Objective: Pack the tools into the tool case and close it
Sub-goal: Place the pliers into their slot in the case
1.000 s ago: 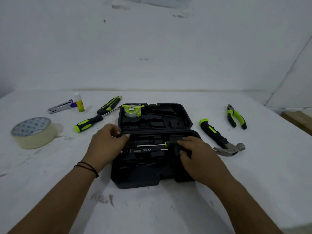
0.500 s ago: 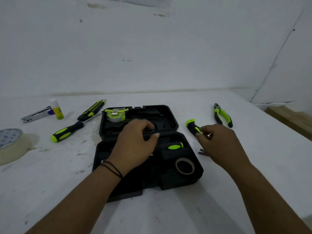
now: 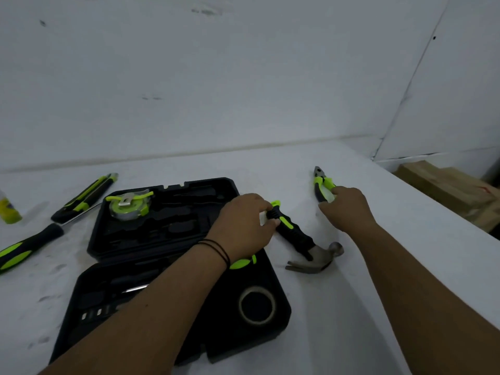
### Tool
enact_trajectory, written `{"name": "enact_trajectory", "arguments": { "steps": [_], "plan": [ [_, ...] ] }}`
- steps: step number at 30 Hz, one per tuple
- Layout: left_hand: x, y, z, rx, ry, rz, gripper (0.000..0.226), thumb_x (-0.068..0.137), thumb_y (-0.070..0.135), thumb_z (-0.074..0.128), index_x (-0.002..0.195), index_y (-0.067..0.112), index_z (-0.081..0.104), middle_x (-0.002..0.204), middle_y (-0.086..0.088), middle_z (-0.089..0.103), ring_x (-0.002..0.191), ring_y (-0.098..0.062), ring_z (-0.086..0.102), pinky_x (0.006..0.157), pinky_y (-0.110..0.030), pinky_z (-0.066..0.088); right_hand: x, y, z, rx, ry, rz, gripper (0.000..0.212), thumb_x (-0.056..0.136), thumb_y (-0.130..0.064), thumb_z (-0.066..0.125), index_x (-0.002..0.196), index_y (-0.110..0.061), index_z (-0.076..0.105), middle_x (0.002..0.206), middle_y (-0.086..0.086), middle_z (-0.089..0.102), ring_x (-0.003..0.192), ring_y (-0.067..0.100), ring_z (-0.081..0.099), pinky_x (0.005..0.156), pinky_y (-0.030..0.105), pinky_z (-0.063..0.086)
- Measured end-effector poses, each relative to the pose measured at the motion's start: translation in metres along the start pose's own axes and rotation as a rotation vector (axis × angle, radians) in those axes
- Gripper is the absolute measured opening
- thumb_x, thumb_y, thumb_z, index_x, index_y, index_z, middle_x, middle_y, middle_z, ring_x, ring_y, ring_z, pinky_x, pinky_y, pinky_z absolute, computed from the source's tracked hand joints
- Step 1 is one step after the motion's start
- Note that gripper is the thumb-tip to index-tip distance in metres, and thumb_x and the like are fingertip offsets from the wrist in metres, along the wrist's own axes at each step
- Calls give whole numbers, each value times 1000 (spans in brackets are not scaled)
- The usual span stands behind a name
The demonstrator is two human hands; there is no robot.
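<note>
black tool case [image 3: 151,247] lies open; left hand [image 3: 243,226] grips hammer [image 3: 303,239], right hand [image 3: 343,204] grasps pliers [image 3: 320,182]; no legible writing.

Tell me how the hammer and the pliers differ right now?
The hammer lies just right of the tool case; the pliers lie farther back and farther right. The left hand holds the hammer's handle end, while the right hand reaches the pliers' handles. The hammer looks longer, with a broad grey metal head; the pliers end in small pointed metal tips. Both have black and green handles.
</note>
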State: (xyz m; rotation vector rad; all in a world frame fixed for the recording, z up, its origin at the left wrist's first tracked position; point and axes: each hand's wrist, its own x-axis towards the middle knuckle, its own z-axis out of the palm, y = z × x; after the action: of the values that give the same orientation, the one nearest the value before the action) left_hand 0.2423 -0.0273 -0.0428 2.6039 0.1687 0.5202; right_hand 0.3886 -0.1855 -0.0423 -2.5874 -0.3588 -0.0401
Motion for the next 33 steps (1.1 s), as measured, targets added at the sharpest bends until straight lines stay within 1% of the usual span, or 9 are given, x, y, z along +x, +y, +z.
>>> {"name": "enact_trajectory", "arguments": {
  "steps": [3,6,9,15,23,27,29,31,33],
  "plan": [
    [11,-2,10,57,-60,18,31,85,39,58,104,17,66,103,-2,63,102,-20,56,91,-38,44,18,7,9,-3,-34,13,46,81,-23,58,122,-4,50,114,22,52,97,34,53,71,28,37],
    [14,-5,16,99,-86,21,33,85,42,56,108,20,65,105,-1,63,101,-19,57,94,-38,41,30,8,16,-30,-51,29,59,81,-31,61,132,-8,41,123,20,47,114,36,46,82,33,39],
    [14,-7,17,83,-91,-2,35,86,41,55,114,21,62,109,-1,62,104,-19,55,99,-39,38,40,6,18,-98,-31,44,67,80,-42,63,133,-9,39,125,20,47,116,37,46,91,40,42],
    [13,-8,18,53,-59,-30,34,86,38,57,112,17,62,107,-5,61,104,-22,54,97,-38,40,42,0,23,-147,47,66,58,81,-43,62,117,1,47,118,24,52,111,39,47,87,39,41],
    [12,-14,22,-18,22,-9,28,86,34,57,102,13,65,99,-5,64,97,-20,56,89,-35,43,25,-14,18,45,112,140,48,84,-30,58,113,6,45,118,29,45,110,42,43,89,42,39],
    [15,-11,13,-256,124,-126,15,85,26,62,91,14,70,90,5,68,79,-1,58,72,-13,41,7,-21,12,165,127,137,50,83,-33,60,114,4,45,119,26,45,93,35,49,71,32,40],
    [18,-11,1,-517,157,-267,7,84,19,63,84,16,70,79,7,68,63,5,57,67,-14,44,-4,-26,6,241,156,111,49,81,-34,62,111,2,47,117,22,46,79,28,48,56,26,35],
    [20,-12,-15,-725,193,-377,9,85,11,61,84,16,68,82,-1,69,69,-5,61,72,-21,50,-18,-33,-2,292,174,87,51,79,-33,63,115,0,47,118,19,46,77,24,45,57,26,34],
    [17,-14,-35,-852,209,-427,14,87,4,55,88,13,65,86,-8,67,78,-14,61,72,-18,49,-32,-40,-11,315,182,49,51,78,-31,65,116,-2,48,118,17,47,79,22,43,57,26,33]
  ]
}}
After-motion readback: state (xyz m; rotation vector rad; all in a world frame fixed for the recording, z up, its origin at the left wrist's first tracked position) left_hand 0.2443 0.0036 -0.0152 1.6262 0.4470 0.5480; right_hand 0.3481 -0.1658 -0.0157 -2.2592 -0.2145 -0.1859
